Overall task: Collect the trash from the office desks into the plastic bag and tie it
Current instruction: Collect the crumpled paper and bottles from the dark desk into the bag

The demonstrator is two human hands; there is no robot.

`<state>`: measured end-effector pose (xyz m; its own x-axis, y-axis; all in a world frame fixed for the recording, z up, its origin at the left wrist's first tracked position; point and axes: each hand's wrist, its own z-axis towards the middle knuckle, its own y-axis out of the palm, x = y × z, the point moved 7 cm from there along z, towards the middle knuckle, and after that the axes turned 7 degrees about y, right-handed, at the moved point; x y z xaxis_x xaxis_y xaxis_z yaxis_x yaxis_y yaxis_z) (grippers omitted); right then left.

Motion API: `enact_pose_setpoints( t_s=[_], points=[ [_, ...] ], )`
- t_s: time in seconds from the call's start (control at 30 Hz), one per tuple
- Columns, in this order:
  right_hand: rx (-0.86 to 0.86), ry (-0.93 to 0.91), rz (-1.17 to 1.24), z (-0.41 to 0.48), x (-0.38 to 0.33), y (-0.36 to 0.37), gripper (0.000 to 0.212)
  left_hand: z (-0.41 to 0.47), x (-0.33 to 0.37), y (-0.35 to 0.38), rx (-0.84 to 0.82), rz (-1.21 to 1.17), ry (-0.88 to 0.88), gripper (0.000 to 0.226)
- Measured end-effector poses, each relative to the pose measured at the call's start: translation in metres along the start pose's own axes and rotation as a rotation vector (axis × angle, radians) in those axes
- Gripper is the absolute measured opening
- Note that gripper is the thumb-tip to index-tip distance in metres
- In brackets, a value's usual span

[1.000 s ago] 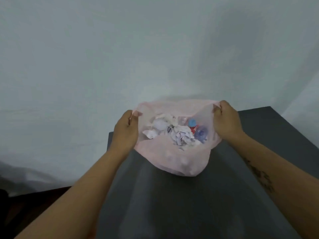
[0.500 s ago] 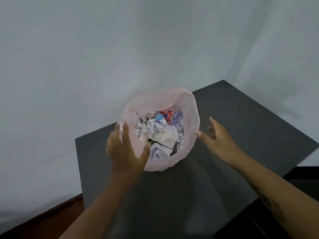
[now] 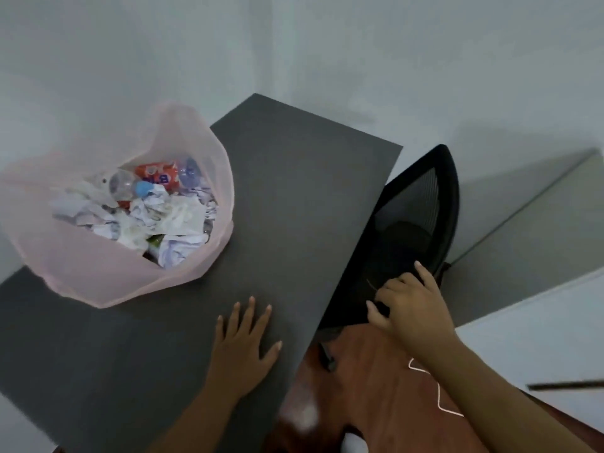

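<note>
Hands released bag, now ahead-left of left hand.
Left hand flat, fingers spread, on desk; right hand grips chair.

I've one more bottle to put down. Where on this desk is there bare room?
Bare desk stretches from the pink bag right to the desk's edge by the black chair, and forward to the left hand lying flat. The left rear is crowded by the bag; the right hand grips the chair.
</note>
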<state>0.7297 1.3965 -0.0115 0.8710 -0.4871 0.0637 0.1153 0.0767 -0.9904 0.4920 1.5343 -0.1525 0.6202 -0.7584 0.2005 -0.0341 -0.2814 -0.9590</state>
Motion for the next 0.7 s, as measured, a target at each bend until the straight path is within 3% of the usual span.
enact_pose_setpoints(
  t_s=[0.13, 0.37, 0.47, 0.7],
  points=[
    [0.119, 0.013, 0.036, -0.013, 0.021, -0.004, 0.035, 0.001, 0.002, 0.015, 0.000, 0.051, -0.043, 0.074],
    [0.135, 0.147, 0.120, -0.038, 0.114, 0.003, 0.035, 0.002, 0.005, 0.014, 0.035, 0.102, -0.040, 0.081],
    [0.157, 0.167, 0.156, -0.042, 0.151, 0.005, 0.011, 0.002, 0.007, 0.012, 0.060, 0.104, -0.033, 0.080],
    [0.173, 0.276, 0.129, -0.041, 0.222, 0.012, 0.025, 0.002, 0.011, 0.015, 0.056, 0.083, -0.053, 0.078]
  ],
)
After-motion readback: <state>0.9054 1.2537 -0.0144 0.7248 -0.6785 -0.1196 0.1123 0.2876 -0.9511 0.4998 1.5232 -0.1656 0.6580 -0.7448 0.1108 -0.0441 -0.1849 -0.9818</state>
